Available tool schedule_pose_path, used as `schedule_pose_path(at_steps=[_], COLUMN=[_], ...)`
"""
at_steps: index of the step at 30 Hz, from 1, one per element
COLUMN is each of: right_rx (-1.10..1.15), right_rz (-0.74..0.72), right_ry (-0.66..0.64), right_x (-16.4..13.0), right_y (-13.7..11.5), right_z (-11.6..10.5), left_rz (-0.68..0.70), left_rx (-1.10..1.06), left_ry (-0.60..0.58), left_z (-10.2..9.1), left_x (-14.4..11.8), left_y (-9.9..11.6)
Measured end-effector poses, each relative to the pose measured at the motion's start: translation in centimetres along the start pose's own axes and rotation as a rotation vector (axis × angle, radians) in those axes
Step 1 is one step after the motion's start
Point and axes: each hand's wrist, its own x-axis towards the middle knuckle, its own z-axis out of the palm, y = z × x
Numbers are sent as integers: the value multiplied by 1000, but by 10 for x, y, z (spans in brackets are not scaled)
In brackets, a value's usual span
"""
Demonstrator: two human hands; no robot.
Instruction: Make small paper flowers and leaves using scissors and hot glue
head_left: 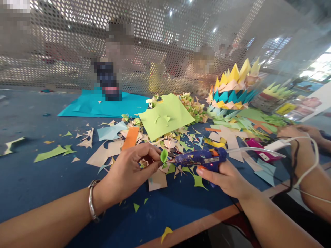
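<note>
Head view: blue table (31, 172) littered with paper scraps (108, 144); large light-green sheet (165, 115) lying on the scrap pile behind the hands. Right hand (227, 179), fingers wrapped around blue glue gun (199, 157), nozzle touching small green folded paper piece (163, 156). Left hand (129, 170) pinches that piece between fingertips, just above the table.
</note>
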Motion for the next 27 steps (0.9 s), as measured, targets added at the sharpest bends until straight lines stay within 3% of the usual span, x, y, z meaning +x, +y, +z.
schedule_pose_path(at_steps=[14, 19, 27], right_rx=[-41, -51, 52], right_rz=[-50, 39, 192], right_ry=[37, 35, 103], right_x=[2, 1, 5], right_y=[-1, 2, 3], right_z=[1, 1, -8], left_rz=[-20, -46, -155], left_rx=[-7, -38, -280], left_ry=[3, 87, 189], left_z=[-1, -2, -8], left_x=[-2, -1, 8], left_y=[0, -5, -12])
